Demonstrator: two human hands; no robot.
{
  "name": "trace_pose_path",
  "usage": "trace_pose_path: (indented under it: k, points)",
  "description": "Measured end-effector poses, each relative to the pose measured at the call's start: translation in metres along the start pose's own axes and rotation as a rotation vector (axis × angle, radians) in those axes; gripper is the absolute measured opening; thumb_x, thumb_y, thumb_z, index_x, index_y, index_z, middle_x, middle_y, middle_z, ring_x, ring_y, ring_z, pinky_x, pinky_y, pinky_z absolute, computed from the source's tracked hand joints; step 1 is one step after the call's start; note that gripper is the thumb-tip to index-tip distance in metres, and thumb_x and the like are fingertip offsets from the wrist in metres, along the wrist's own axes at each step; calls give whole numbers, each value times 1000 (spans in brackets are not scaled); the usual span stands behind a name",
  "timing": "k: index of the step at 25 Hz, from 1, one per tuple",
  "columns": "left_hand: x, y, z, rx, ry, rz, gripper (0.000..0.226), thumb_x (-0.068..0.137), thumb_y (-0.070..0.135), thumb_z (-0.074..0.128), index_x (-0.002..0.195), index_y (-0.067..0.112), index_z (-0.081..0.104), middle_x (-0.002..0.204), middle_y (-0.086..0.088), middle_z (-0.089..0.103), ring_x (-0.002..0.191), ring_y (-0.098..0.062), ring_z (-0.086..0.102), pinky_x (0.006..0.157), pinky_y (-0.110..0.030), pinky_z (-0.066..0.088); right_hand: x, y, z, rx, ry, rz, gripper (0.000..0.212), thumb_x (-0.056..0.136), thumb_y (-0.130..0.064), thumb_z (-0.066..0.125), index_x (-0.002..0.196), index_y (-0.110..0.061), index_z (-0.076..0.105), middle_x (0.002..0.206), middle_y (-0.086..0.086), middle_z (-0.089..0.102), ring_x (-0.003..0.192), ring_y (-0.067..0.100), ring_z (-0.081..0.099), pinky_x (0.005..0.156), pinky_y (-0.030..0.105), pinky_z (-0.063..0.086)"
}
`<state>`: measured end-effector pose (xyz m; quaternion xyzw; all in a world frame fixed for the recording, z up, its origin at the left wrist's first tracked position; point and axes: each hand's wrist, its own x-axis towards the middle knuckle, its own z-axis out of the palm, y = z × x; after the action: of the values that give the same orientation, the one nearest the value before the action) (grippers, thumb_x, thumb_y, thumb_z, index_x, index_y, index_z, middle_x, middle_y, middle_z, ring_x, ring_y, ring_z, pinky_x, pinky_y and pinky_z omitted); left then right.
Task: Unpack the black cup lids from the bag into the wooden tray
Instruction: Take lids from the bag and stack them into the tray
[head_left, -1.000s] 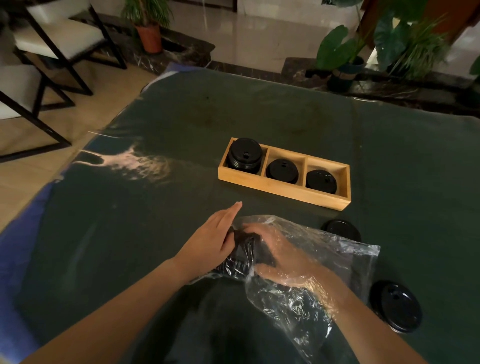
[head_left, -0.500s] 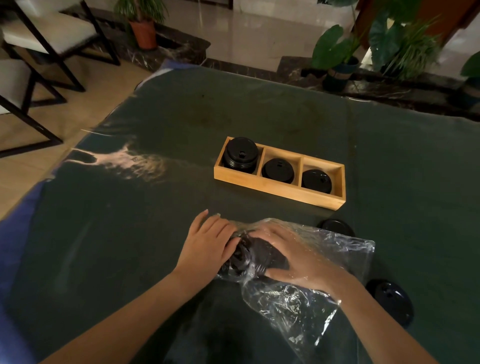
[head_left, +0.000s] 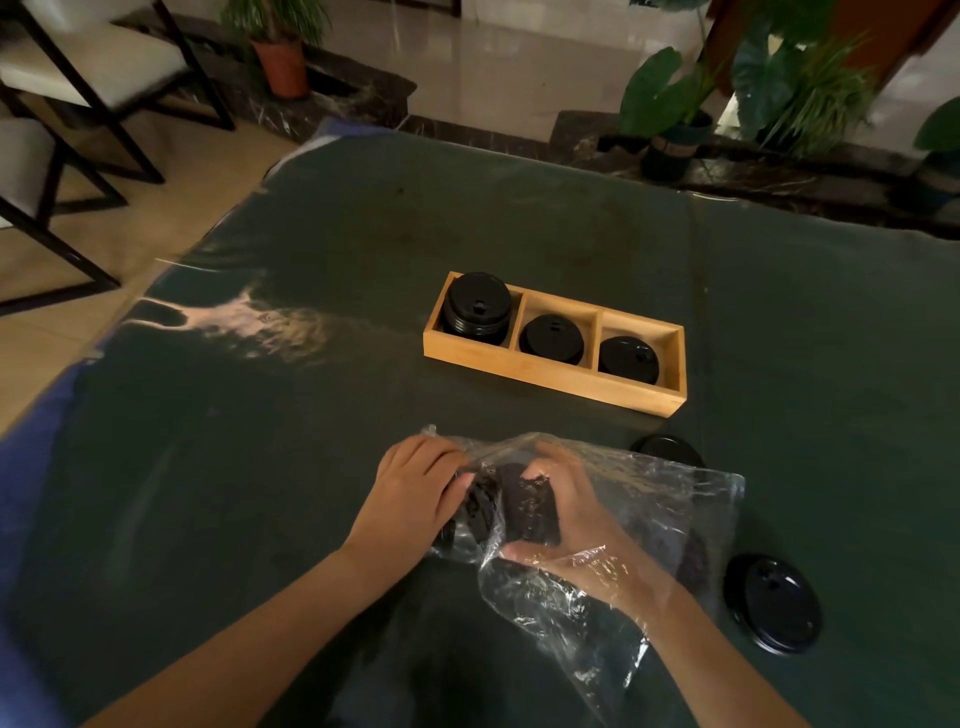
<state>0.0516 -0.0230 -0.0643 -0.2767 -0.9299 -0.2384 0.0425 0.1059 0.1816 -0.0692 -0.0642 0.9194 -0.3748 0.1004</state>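
Note:
A clear plastic bag (head_left: 670, 499) lies on the dark green table near me. My right hand (head_left: 566, 514) is inside it, gripping a stack of black cup lids (head_left: 519, 506). My left hand (head_left: 415, 493) holds the bag's closed left end from outside, pressed against the stack. Beyond the bag, the wooden tray (head_left: 550, 382) has three compartments: a tall lid stack (head_left: 477, 306) on the left, lids (head_left: 553, 338) in the middle, lids (head_left: 628, 358) on the right. One loose lid (head_left: 774, 603) lies right of the bag; another lid (head_left: 667, 449) shows behind it.
The table (head_left: 260, 467) carries a green cloth under a glossy sheet. Chairs (head_left: 78, 98) stand off its left side on the tiled floor. Potted plants (head_left: 675, 114) line a dark ledge past the far edge.
My left hand's fingers curled from extended to closed on the bag's end. My right hand tightened around the lid stack inside the bag.

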Motion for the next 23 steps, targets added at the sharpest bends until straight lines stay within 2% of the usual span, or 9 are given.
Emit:
trace_pose_path:
  k: [2,4,8,10,12,15,19,21,23]
  points:
    - [0,0,0,-6,-2,-1,37,92,32,37,102,11,65,104,-4,65,103,-22,56,94,-38,42,-2,4,3,22,29,7,77,68,-43,77,126,-23,31,145,-6,21,130,10,27,110,33,33]
    - [0,-1,-1,-1,-4,3,38,92,33,35,102,12,65,104,-3,65,103,-21,56,94,-37,42,-10,14,3,59,29,16,68,75,-39,73,125,-26,29,142,-8,25,127,9,34,109,31,36]
    - [0,-4,-1,-1,-2,25,38,92,33,35,101,12,66,103,-2,64,101,-19,56,93,-34,41,-25,34,0,14,29,22,62,82,-55,55,133,-43,21,149,-10,22,137,2,21,109,9,16]
    - [1,-4,0,-11,-6,23,39,92,33,35,101,11,66,103,-2,64,101,-19,55,92,-35,42,-29,42,2,-20,4,27,66,82,-54,57,131,-54,14,153,-14,14,139,-3,14,113,18,15]
    - [1,-4,0,-22,-5,21,38,92,32,35,101,11,66,103,-2,64,101,-19,55,92,-37,43,-32,45,8,-35,-4,39,82,76,-50,67,128,-62,5,152,-17,9,139,-3,11,114,21,15]
    - [1,-3,0,-19,6,26,37,92,31,36,100,11,66,102,-2,64,100,-19,56,91,-37,44,-28,47,25,-83,124,50,92,68,-43,77,134,-51,13,148,-6,21,135,5,23,111,25,25]
    - [0,-1,0,-18,7,34,36,91,31,37,100,11,66,102,-3,64,100,-20,56,91,-38,44,-13,40,36,58,231,115,83,61,-74,60,132,-38,33,145,-2,30,135,13,32,111,25,30]
    - [0,-1,0,-18,2,30,37,91,31,37,100,10,66,103,-3,65,101,-21,56,91,-40,45,-12,43,41,47,208,82,94,58,-67,68,136,-32,31,146,0,28,133,16,35,111,33,34]
    - [1,-1,0,-16,-2,27,37,91,31,37,100,10,67,103,-3,65,101,-21,57,91,-40,45,-14,47,42,6,199,54,100,58,-60,75,139,-42,17,145,1,27,132,17,35,111,34,33]
